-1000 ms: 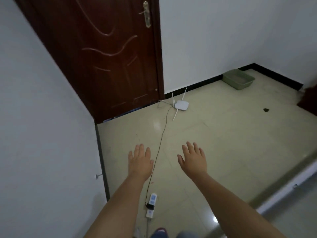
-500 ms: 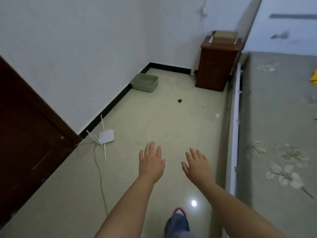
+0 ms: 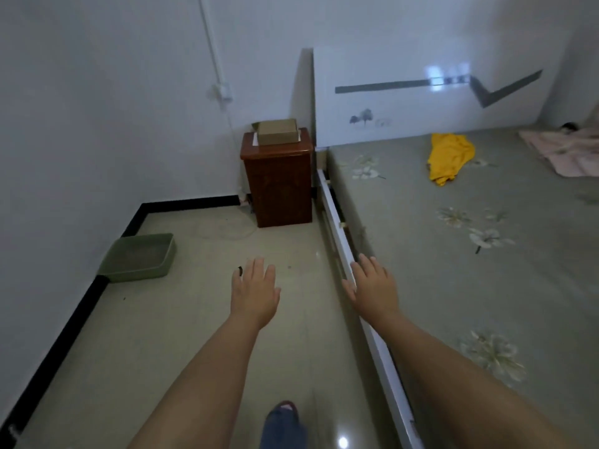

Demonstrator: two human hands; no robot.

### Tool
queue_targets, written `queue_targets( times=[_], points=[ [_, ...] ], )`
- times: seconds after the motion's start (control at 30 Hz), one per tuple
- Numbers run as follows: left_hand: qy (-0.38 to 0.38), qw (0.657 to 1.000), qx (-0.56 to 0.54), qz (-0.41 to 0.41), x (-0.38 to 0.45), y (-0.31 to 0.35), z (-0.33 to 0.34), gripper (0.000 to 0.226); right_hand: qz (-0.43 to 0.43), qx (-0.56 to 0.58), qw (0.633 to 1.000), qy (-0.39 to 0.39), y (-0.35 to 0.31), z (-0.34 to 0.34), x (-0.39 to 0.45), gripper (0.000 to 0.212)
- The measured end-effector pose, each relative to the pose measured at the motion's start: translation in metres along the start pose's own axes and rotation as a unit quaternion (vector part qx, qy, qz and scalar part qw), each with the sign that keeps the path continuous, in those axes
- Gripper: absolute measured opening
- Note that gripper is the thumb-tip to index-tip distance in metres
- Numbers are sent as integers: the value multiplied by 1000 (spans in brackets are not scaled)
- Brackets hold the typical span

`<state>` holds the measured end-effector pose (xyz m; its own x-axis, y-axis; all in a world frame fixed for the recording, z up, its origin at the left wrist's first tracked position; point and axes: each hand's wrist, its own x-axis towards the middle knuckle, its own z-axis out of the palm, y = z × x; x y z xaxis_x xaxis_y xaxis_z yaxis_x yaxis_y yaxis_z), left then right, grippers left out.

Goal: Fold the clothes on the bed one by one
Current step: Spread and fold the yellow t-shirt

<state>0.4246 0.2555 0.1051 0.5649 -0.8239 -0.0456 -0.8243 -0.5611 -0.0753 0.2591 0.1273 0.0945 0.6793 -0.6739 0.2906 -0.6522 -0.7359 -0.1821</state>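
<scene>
Near the bed's [image 3: 486, 286] head edge: yellow garment [image 3: 449, 157] lay crumpled
Hands: left hand [image 3: 254, 291], right hand [image 3: 372, 288] were flat-fingered, empty

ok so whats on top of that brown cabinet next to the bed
A closed cardboard box sits on the brown cabinet, with something white and flat showing at its edges. The box hides the rest of that, and its contents can't be seen.

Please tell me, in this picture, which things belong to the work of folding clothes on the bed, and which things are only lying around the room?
For the job:
- yellow garment, crumpled near the headboard
- pink garment, at the bed's far right edge
- bed
- left hand and right hand, both open and empty

Just lying about:
- green tray on the floor
- wooden cabinet
- cardboard box on top of it
</scene>
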Motion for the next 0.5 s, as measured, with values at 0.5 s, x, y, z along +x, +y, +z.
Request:
queue_targets(
  times=[0.5],
  points=[
    [0,971,5,240,416,72,-18,53,274,-67,959,33,156,66,277,39]
  ],
)
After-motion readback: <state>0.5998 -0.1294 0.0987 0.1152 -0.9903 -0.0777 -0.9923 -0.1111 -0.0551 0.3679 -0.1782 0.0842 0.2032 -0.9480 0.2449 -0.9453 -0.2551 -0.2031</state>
